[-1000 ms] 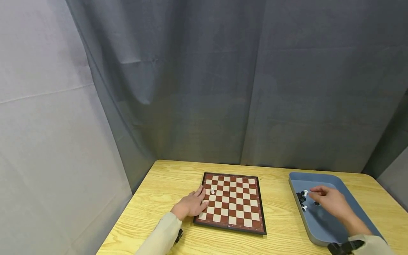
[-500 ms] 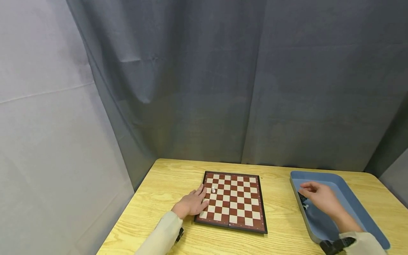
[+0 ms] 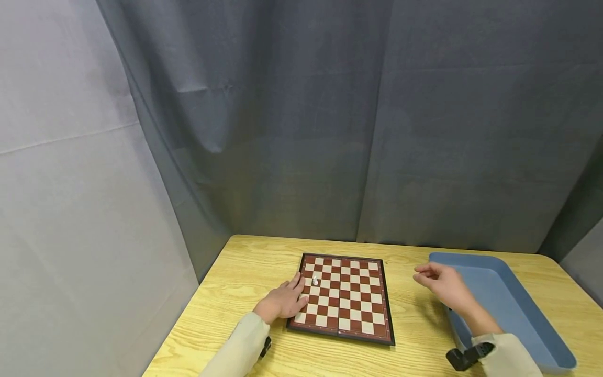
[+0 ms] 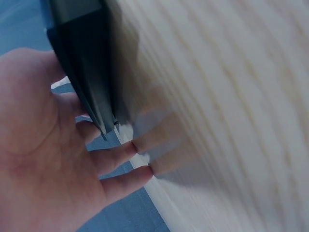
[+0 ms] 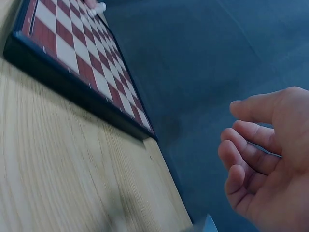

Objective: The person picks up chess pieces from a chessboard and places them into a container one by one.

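A red and white chessboard (image 3: 346, 301) with a dark rim lies on the table. One small white chess piece (image 3: 315, 280) is on its left half, too small to tell its kind. My left hand (image 3: 281, 301) rests at the board's left edge with fingers spread; in the left wrist view some fingertips (image 4: 145, 170) touch the wooden surface beside the dark board side. Above the table, at the tray's left side, is my right hand (image 3: 445, 287). The right wrist view shows its fingers (image 5: 231, 152) loosely bent, thumb apart from them, nothing visible between.
The blue tray (image 3: 527, 314) stands at the table's right side. My right forearm covers most of its left side, hiding the pieces there. Between board and tray lies bare wood of the table (image 3: 410, 335). A dark grey curtain (image 3: 301, 157) hangs behind.
My right hand has moved left from above the tray to beyond its left rim. The left hand, the board and the white piece stay nearly as they were.
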Tool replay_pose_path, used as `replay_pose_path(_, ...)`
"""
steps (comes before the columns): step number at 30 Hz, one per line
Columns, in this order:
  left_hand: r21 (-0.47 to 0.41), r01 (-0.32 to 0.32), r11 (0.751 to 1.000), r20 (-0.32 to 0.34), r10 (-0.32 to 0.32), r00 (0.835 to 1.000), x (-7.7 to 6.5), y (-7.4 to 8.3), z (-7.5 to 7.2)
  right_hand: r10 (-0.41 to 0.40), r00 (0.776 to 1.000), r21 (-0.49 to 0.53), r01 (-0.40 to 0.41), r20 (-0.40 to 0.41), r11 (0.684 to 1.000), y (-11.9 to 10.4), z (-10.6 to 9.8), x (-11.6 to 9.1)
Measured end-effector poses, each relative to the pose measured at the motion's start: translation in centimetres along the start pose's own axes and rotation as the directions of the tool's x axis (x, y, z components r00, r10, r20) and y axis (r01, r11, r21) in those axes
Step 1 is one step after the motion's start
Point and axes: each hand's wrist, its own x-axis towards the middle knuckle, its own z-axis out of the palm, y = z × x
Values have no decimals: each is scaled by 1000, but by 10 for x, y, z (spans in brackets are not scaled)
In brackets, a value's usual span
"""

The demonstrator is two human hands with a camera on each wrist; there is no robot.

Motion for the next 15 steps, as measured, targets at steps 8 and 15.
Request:
replay_pose_path(8, -1, 1, 1000, 2, -1, 1000, -1, 1, 0, 33, 997, 50, -37, 66, 998, -28, 22, 10)
replay_pose_path(15, 5, -5, 1000, 2, 5, 1000, 0, 2, 1, 24, 995, 100, -34, 95, 994, -36, 46, 19)
